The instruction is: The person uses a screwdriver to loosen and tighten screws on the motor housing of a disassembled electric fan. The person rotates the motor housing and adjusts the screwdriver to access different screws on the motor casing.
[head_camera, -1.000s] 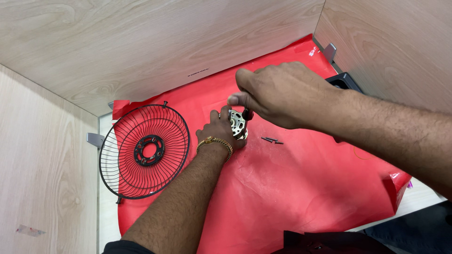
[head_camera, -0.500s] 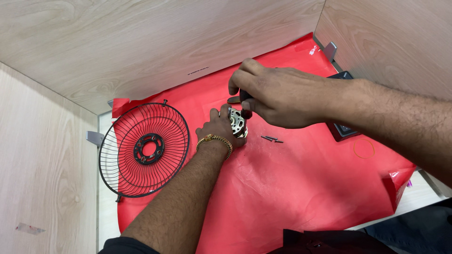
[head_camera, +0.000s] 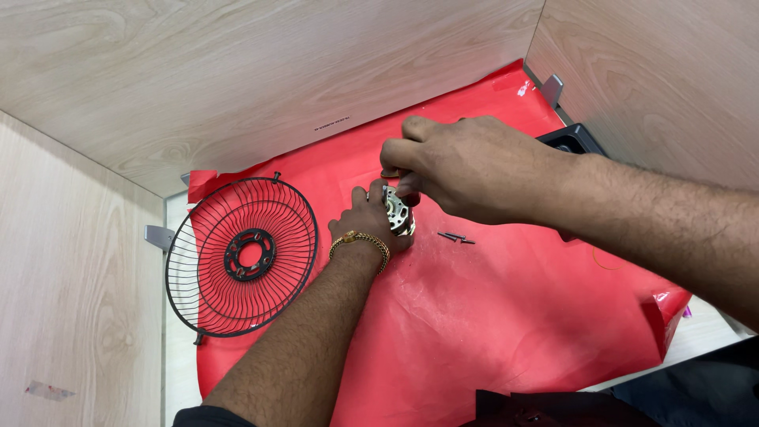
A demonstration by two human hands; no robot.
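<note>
The work was done on a red sheet [head_camera: 490, 316] that covered most of a light table [head_camera: 178, 372]. The sheet looked like thin plastic or glossy paper, with many small wrinkles and some shine from the light. Its far corner was folded a little near the wall, and the near right corner hung over the table edge. Around the table stood panels of pale wood grain: a back wall [head_camera: 237, 71], a right wall [head_camera: 656, 79] and a left panel [head_camera: 71, 285]. Small grey metal brackets [head_camera: 158, 236] held the panels at the corners.

The small metal fan motor [head_camera: 398, 213] was near the middle of the sheet, a little toward the back wall. The left hand [head_camera: 365, 221], with a gold bracelet [head_camera: 360, 241] on the wrist, was closed around the motor from the near side and held it on the sheet. The right hand [head_camera: 466, 170] was above the motor, its fingers pressed together at the top of it, but I could not tell if they pinched a part or a small tool.

A black wire fan guard [head_camera: 241, 257] lay flat on the left part of the sheet, well apart from the motor. Two dark screws [head_camera: 456, 237] lay just beside the motor on the right. A black object [head_camera: 571, 140] was partly hidden behind the right forearm.
</note>
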